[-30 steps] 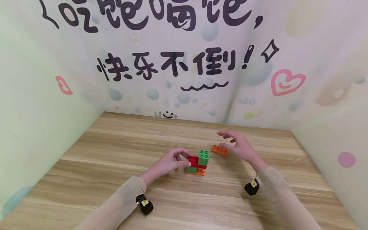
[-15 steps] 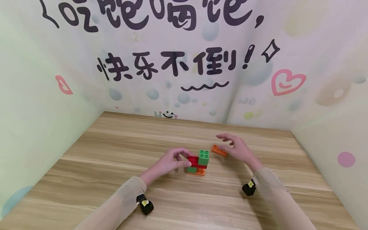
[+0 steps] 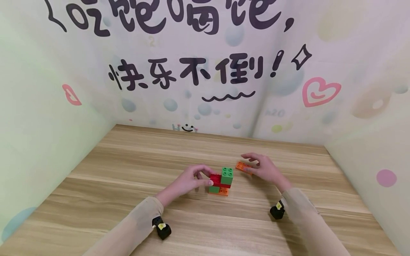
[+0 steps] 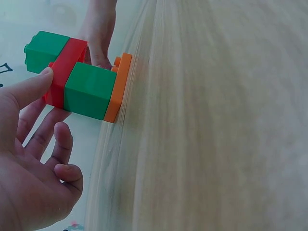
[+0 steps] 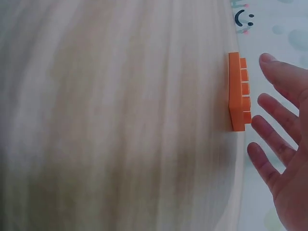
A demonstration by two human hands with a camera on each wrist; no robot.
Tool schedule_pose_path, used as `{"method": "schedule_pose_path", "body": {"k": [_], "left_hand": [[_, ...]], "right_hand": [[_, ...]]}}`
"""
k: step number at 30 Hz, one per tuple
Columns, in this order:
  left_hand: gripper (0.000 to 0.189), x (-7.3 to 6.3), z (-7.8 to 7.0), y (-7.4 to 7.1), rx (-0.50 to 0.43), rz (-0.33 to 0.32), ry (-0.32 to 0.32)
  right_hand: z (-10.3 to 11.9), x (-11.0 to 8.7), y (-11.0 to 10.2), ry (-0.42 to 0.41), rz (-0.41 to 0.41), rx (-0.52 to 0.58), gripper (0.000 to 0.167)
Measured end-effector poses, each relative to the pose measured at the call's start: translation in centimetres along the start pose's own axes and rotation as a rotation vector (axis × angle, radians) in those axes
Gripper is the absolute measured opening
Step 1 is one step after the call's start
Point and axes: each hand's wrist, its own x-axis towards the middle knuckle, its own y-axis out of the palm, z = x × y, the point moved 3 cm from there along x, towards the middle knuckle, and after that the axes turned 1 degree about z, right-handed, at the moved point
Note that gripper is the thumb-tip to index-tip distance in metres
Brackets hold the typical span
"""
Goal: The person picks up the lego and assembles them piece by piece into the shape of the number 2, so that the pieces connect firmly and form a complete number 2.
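Note:
A small stack of toy building bricks stands on the wooden table, left of the middle of my reach. At its foot is a flat orange brick (image 4: 119,91), then a green block (image 4: 89,91), a red brick (image 3: 215,180) and a second green block (image 3: 227,175) on top at the right. My left hand (image 3: 188,180) pinches the red brick between thumb and fingers. A loose flat orange brick (image 5: 235,94) lies studs up farther back. Over it hovers my right hand (image 3: 266,170), fingers spread and apart from the brick in the right wrist view.
The wooden table (image 3: 134,153) meets a printed cloth backdrop (image 3: 153,103) along its rear edge. Cloth walls flank it on the left and right. A black wrist camera (image 3: 161,228) sits at the left cuff, and another black camera (image 3: 277,210) at the right cuff.
My right hand has come lower and slightly nearer over the loose orange brick, covering more of it. The left hand and the brick stack have stayed in place.

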Motion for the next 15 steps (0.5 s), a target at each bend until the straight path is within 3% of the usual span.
{"method": "schedule_pose_path", "body": {"k": [15], "left_hand": [[0.03,0.0,0.0,0.03,0.005,0.002,-0.001]], "right_hand": [[-0.13,-0.2,0.63,-0.013,0.076,-0.097,0.047]]}}
